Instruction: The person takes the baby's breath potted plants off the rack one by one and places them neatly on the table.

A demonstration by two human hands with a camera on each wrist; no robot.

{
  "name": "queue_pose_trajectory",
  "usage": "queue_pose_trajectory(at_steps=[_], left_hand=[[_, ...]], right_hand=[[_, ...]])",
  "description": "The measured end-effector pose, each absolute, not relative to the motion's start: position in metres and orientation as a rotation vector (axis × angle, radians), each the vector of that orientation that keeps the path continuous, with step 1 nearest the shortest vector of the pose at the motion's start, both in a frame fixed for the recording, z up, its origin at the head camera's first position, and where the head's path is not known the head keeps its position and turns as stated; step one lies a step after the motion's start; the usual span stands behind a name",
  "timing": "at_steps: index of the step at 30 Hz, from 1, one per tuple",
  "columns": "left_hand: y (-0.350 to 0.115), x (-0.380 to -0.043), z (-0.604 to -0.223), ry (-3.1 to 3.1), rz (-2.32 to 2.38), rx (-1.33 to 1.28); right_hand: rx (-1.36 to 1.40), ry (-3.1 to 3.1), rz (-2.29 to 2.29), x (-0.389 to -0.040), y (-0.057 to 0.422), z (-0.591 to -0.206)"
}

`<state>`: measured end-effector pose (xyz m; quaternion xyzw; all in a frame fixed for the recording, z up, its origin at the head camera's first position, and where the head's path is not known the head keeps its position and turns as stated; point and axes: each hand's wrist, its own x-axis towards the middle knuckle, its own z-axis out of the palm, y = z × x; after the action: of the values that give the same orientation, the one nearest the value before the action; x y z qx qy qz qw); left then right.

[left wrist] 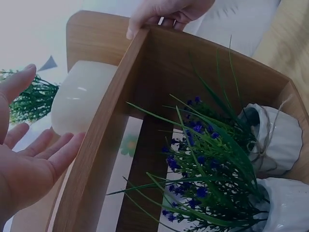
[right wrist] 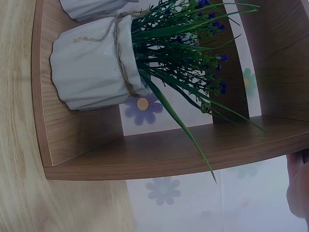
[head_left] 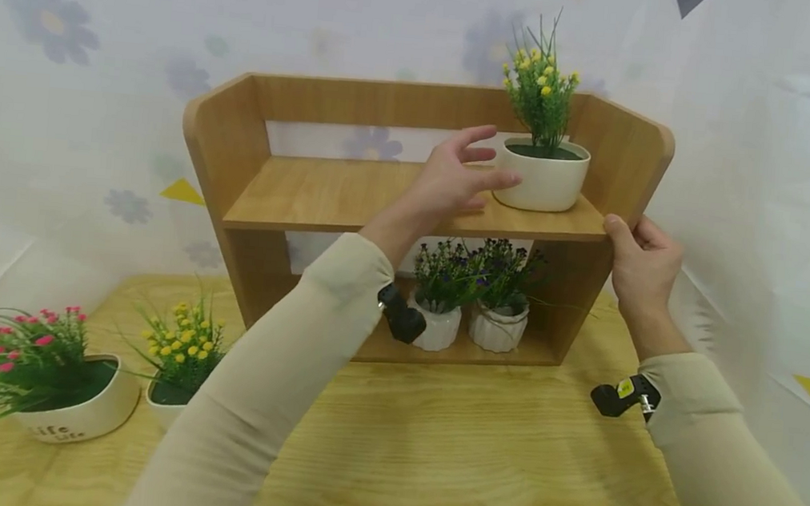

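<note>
The left hand [head_left: 461,171] reaches over the upper tier of a wooden shelf unit [head_left: 341,193], its fingers spread and nothing in its grasp. Just to its right stands a cream pot [head_left: 543,181] with yellow flowers, upright on that tier; the thumb overlaps the pot's front, but whether it touches cannot be told. The right hand [head_left: 646,264] grips the edge of the unit's right side panel, a little lower and to the right of the pot. Below the left hand, two white pots [head_left: 436,330] [head_left: 498,329] of dark purple flowers sit on the lower tier.

The step in hand looks like settling the cream pot near that panel. The right hand's grip should brace the unit against any sideways push. The left hand would do best to press low on the pot's wall, clear of the stems, and nudge gently, minding the tier's front edge.
</note>
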<state>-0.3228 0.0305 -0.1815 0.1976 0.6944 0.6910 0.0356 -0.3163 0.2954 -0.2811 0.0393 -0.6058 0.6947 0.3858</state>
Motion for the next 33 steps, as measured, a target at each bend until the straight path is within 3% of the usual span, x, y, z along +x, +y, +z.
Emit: queue_pose_trajectory(at_steps=[13, 33], left_hand=[[0.03, -0.343, -0.178, 2.322, 1.986, 0.555], [0.046, -0.348, -0.179, 2.441, 1.898, 0.593]], right_hand=[[0.108, -1.524, 1.804, -0.316, 0.287, -0.281], [0.149, -1.497, 1.793, -0.308, 0.28, -0.281]])
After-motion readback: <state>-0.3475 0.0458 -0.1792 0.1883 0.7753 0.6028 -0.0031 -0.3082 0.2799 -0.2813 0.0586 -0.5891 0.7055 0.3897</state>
